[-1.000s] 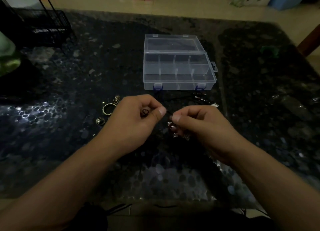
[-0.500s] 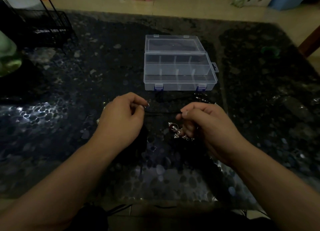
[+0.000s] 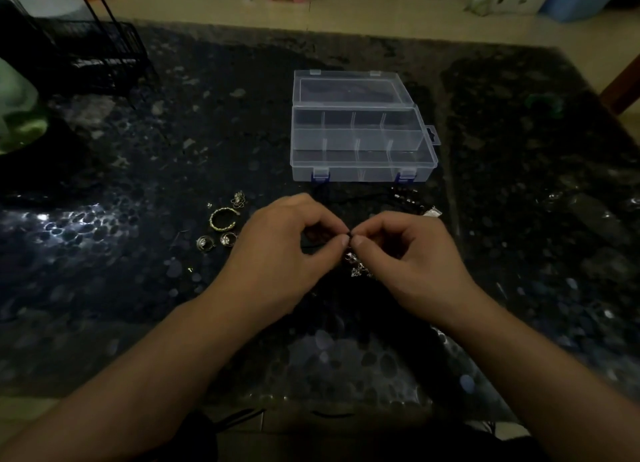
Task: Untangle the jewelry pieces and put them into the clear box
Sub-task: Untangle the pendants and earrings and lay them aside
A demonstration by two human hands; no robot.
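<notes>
Both hands meet low on the dark worktop (image 3: 138,288), the left hand (image 3: 287,246) and right hand (image 3: 412,257) each pinching a black cord (image 3: 349,233). The open clear box (image 3: 360,149) sits at twelve o'clock; a gold ring (image 3: 224,218) lies at nine.

My fingers (image 3: 343,241) pinch a black cord (image 3: 349,233); gold ring (image 3: 223,218); clear box (image 3: 360,156) with blue latches (image 3: 320,176); black pebble-patterned table (image 3: 138,271).
</notes>
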